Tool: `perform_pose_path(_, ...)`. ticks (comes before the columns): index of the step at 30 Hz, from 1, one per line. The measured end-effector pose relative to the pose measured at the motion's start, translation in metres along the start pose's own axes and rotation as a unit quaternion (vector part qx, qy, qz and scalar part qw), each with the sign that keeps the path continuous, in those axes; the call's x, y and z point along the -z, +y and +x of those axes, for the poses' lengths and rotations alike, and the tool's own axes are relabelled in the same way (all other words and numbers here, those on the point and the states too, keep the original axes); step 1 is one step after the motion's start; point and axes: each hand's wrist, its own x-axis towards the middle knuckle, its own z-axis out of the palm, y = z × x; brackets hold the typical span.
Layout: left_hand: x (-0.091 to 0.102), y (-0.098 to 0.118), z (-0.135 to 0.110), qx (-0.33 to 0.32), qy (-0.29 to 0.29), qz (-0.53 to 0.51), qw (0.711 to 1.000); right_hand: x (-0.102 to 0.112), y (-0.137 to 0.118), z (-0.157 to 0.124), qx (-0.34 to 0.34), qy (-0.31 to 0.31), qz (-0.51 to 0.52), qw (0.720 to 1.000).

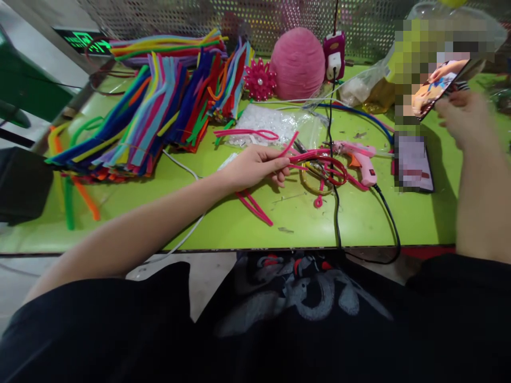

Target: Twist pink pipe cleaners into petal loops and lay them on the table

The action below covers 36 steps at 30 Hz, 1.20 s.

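1) Now our left hand is closed in a light pinch: thumb and forefinger meet on some pink stems, and the other fingers are curled loosely below

2) These stems are above the middle of the green table, and their ends reach to the right, toward the glue gun; between them is a tangle of loops, where we cannot tell which piece belongs to which

3) Our right hand is at the right side of the tilted phone; it is blurred, so we cannot tell how far its fingers are spread, or whether it grips the phone

4) We judge the stems very light, soft and fuzzy outside, with a little stiffness inside, probably from wire; they should bend easily and stay bent

5) They do not look slippery, so a small pinch should be enough; a hard squeeze could flatten the fuzz

6) It seems best to take them where they lie together, not by one free end, which could slide out of line

7) Nearby, a looped stem lies by the clear bag, and many-coloured bundles lie at the left
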Motion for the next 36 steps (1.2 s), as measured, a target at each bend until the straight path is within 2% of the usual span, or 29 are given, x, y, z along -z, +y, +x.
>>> perform_pose_path(3,-0.002,0.0,0.005,0.004,0.02,-0.034,0.999,-0.026,0.017,0.004,-0.15,0.005,-0.004,0.989)
perform_pose_path(6,-0.004,0.002,0.005,0.01,0.033,-0.033,0.999,-0.038,0.019,0.009,-0.244,-0.001,0.03,0.969)
perform_pose_path(11,-0.007,0.006,0.001,0.006,0.007,0.042,0.999,-0.041,0.025,0.01,-0.316,0.045,0.062,0.946)
perform_pose_path(16,-0.009,0.004,-0.006,-0.049,0.008,0.167,0.985,-0.038,0.029,-0.004,-0.376,-0.032,0.023,0.926)
perform_pose_path(21,-0.011,0.001,-0.011,-0.088,0.017,0.288,0.953,-0.034,0.029,-0.005,-0.402,-0.069,0.007,0.913)
perform_pose_path(28,-0.01,-0.003,-0.011,-0.107,0.011,0.332,0.937,-0.032,0.042,-0.016,-0.357,-0.051,0.074,0.93)
perform_pose_path(32,-0.012,-0.012,-0.011,-0.103,0.025,0.23,0.967,-0.035,0.045,-0.017,-0.354,-0.03,0.108,0.929)
perform_pose_path(36,-0.013,-0.02,-0.01,-0.104,0.023,0.132,0.986,-0.033,0.034,-0.012,-0.396,-0.046,0.049,0.916)
